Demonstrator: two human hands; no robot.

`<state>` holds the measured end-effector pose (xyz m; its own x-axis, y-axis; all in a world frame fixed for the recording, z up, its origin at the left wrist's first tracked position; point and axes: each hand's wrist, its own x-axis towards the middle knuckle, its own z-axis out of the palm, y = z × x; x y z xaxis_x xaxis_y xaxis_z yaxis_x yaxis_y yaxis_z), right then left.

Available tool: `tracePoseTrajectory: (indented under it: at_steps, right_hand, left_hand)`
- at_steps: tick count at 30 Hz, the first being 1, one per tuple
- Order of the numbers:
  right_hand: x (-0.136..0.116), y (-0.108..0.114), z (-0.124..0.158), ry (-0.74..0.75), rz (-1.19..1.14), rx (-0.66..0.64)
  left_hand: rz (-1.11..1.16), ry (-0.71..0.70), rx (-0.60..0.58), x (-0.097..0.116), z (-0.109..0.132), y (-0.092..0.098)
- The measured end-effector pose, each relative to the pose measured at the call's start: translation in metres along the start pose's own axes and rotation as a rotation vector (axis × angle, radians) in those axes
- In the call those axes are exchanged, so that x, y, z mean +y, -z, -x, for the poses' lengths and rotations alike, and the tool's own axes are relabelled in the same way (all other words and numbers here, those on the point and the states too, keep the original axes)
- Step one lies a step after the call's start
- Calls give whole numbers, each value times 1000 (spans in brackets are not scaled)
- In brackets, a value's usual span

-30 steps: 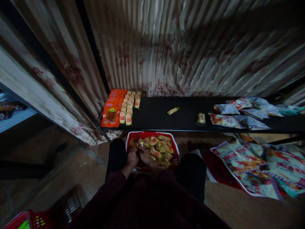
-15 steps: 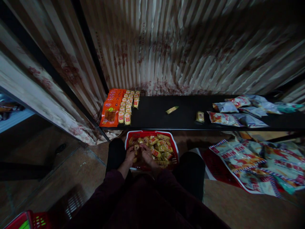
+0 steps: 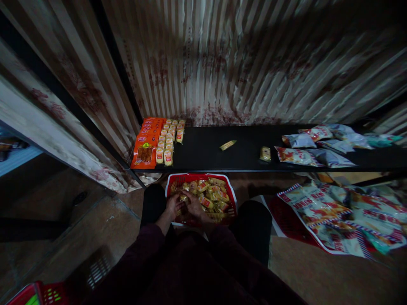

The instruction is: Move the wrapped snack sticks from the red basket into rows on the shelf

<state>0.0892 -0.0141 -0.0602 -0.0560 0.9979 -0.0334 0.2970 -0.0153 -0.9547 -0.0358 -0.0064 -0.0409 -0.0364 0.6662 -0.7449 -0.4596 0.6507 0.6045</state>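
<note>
A red basket [image 3: 231,192] sits on the floor between my knees, filled with several small yellow snack packets [image 3: 212,195]. My left hand [image 3: 172,206] and my right hand [image 3: 193,205] are both down in its near left corner, fingers curled around packets and close together. On the black shelf [image 3: 219,154] above, neat rows of the same yellow packets [image 3: 168,142] stand beside a stack of orange packs [image 3: 146,146] at the left end.
Two loose yellow packets [image 3: 228,145] [image 3: 265,153] lie mid-shelf. Silvery snack bags [image 3: 313,146] pile at the shelf's right end. Large striped bags [image 3: 337,214] lie on the floor to the right. Another red basket [image 3: 28,294] shows at the bottom left corner.
Both hands rose slightly with a packet half a second ago, then sank back into the basket's near left corner. The view drifted a little.
</note>
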Motion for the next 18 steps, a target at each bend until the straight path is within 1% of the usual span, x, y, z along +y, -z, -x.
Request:
tracePoseTrajectory:
  at_steps: [2, 6, 8, 10, 13, 18]
  right_hand:
    - [0, 0, -1, -70, -42, 46]
    - [-3, -2, -4, -266, -245, 178]
    - [-6, -3, -6, -344, -357, 248]
    - [-8, -4, -7, -402, -454, 320]
    - [-10, -6, -8, -442, -563, 350]
    - [-8, -7, -5, -444, -616, 338]
  left_hand:
    - [-10, -4, 22, -1, 0, 1]
    - [-67, -109, -11, -3, 0, 4]
    - [-104, -110, -28, -3, 1, 4]
    - [-116, -82, -26, -4, 1, 3]
    - [-84, -62, -41, -4, 2, 2]
    - [-42, -75, -95, -4, 2, 2]
